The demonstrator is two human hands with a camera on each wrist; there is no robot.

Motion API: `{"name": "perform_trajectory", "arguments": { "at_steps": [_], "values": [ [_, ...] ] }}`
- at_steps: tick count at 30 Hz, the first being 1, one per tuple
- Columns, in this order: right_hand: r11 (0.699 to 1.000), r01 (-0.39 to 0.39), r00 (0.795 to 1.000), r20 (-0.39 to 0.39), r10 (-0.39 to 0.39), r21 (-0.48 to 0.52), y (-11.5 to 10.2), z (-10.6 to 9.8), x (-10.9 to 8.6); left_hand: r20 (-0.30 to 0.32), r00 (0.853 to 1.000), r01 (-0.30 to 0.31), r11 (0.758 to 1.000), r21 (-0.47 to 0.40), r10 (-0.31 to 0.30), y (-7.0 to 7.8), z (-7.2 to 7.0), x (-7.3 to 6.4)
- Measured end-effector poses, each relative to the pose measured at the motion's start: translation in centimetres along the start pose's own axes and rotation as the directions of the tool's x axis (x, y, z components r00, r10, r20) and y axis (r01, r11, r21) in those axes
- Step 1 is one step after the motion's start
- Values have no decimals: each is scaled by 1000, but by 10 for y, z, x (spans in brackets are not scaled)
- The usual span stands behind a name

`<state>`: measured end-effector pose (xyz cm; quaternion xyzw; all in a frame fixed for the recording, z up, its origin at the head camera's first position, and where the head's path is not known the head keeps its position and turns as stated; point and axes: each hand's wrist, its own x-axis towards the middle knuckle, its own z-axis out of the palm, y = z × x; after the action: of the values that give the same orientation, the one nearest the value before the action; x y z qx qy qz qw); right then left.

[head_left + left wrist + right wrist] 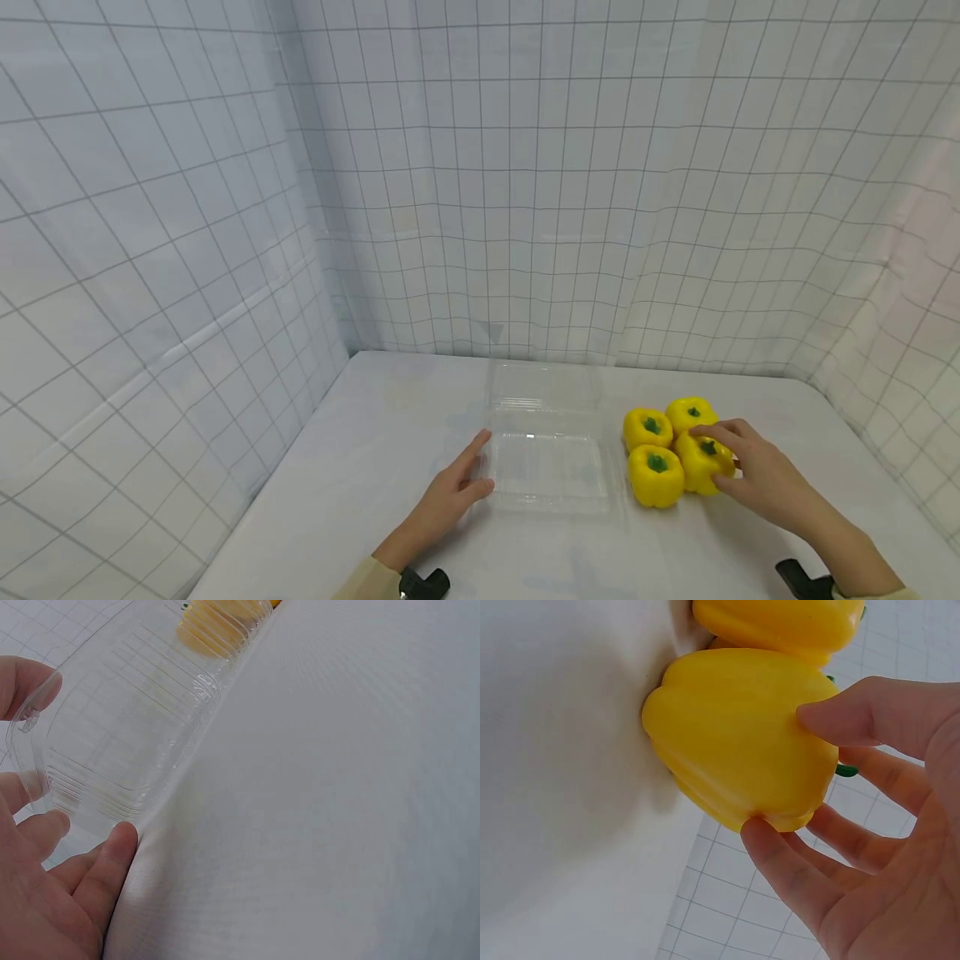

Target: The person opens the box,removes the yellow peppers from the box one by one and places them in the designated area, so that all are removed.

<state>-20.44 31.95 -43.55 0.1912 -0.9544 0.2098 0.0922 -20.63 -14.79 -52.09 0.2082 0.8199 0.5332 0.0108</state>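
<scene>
A clear plastic clamshell container (550, 467) lies with its lid (543, 385) folded back, away from me. My left hand (448, 497) holds the container's left side, thumb and fingers spread along the rim and wall; the left wrist view shows the fingertips against the plastic (112, 727). To the right of it, several yellow bell peppers with green stems stand bunched together. My right hand (772, 475) grips the nearer right yellow bell pepper (701, 467), thumb on one side and fingers on the other. In the right wrist view this pepper (742, 735) appears tilted, beside another pepper (780, 626).
The other peppers are a front left one (655, 483), a back left one (647, 423) and a back right one (688, 410). A white table (360, 467) carries everything. Grid-patterned white curtains (525, 208) hang behind and at both sides.
</scene>
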Motion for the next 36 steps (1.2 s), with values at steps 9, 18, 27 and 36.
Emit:
{"name": "perform_trajectory", "arguments": {
  "at_steps": [9, 18, 27, 36],
  "values": [
    [1000, -7, 1000, -2, 7, 16, 2, 0, -1, -2, 1000, 9, 1000, 14, -9, 0, 0, 0],
    [999, -50, 999, -3, 50, 5, -4, -2, -3, 3, 1000, 27, 1000, 2, -27, 3, -1, -2],
    [999, -30, 997, -69, 27, -36, -15, -6, -4, 15, 1000, 18, 1000, -7, -18, 1, -2, 0],
    [998, -26, 991, -132, 19, -49, -34, -3, -7, -4, 1000, 5, 1000, -30, -5, -4, -1, 2]
  ]
}}
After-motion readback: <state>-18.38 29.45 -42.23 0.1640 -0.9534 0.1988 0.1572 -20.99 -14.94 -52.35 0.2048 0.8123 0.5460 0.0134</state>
